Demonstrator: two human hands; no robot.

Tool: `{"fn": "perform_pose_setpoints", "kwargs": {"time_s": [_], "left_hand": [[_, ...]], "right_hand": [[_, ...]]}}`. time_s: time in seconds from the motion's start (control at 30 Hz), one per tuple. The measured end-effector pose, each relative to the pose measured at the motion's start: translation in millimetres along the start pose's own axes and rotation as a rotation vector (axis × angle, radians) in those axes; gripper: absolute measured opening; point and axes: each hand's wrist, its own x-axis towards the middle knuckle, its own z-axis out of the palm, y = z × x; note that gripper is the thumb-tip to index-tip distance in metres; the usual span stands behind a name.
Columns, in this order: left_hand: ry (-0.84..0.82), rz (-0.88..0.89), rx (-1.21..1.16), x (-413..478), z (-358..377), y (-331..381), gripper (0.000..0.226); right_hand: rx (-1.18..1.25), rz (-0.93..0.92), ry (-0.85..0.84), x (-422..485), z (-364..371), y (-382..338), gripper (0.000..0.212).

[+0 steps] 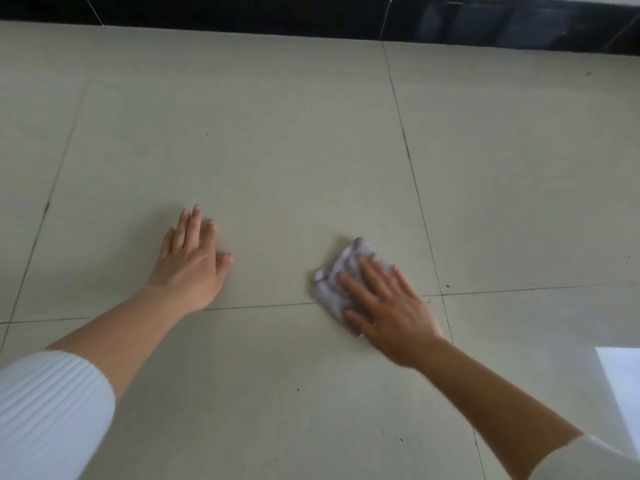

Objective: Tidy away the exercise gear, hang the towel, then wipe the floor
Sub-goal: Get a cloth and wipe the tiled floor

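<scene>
Two hands down on the pale tiled floor (277,150), at the wiping stage of the tidy-up by the look of it. Right hand (388,306) laid flat on a crumpled pale cloth (337,275), fingers (356,289) straight and spread, pressing rather than gripping, nothing curled round the fabric. Left hand (188,261) palm-down on bare tile well to the left of the cloth, fingers extended and close together, thumb out, holding nothing, probably bracing body weight. White ribbed sleeve (52,410) ending above the left forearm.

Cloth lying on the middle tile, near edge just over the cross-running grout line (259,305), a little left of the grout crossing. Bunched into a lumpy wedge. Long axis running away from the wearer toward the dark skirting (242,8), far end tipped slightly right, narrow peak pointing that way, near end hidden under the palm.

Possible trouble from here: under flat pressure alone, likely to roll, bunch further or slide out from beneath the fingers on a hard stroke, leaving bare skin on tile. Possibly slick where wiped, hence some risk of the bracing left hand skidding on the smooth surface. Dark specks (446,286) beside the crossing, just right of the cloth, easily missed by strokes confined to the middle tile.
</scene>
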Motion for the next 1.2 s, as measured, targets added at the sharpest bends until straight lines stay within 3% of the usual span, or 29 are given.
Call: {"fn": "perform_pose_setpoints", "kwargs": {"time_s": [0.13, 0.27, 0.37, 0.53, 0.67, 0.73, 0.93, 1.07, 1.13, 1.2], "left_hand": [[0.058, -0.035, -0.098, -63, 24, -6, 0.072], [-0.039, -0.212, -0.201, -127, 45, -22, 0.083], [-0.120, -0.230, -0.151, -162, 52, -41, 0.081], [-0.232, -0.227, -0.100, -194, 49, -52, 0.081], [-0.260, -0.211, -0.061, -194, 45, -54, 0.083], [-0.277, -0.202, -0.056, -194, 45, -54, 0.082], [-0.210, -0.197, -0.101, -194, 51, -59, 0.075], [-0.157, -0.244, -0.153, -190, 54, -66, 0.074], [-0.129, -0.249, -0.169, -190, 59, -69, 0.074], [-0.100, -0.244, -0.185, -191, 64, -70, 0.076]], "right_hand": [[0.121, 0.415, -0.012, -16, -12, 40, 0.064], [0.330, 0.554, -0.010, -8, -19, -7, 0.059], [0.320, 0.397, -0.015, -8, -14, -72, 0.058], [0.247, -0.071, -0.123, -31, -3, -167, 0.055], [0.121, -0.385, -0.122, -51, 5, -161, 0.050], [0.043, -0.421, -0.069, -54, 12, -136, 0.048], [0.040, 0.147, 0.055, -71, 7, -40, 0.055], [0.247, 0.592, 0.048, -49, 3, -40, 0.055], [0.326, 0.677, 0.075, -31, 4, -65, 0.057], [0.333, 0.577, 0.104, -21, 7, -93, 0.057]]}}
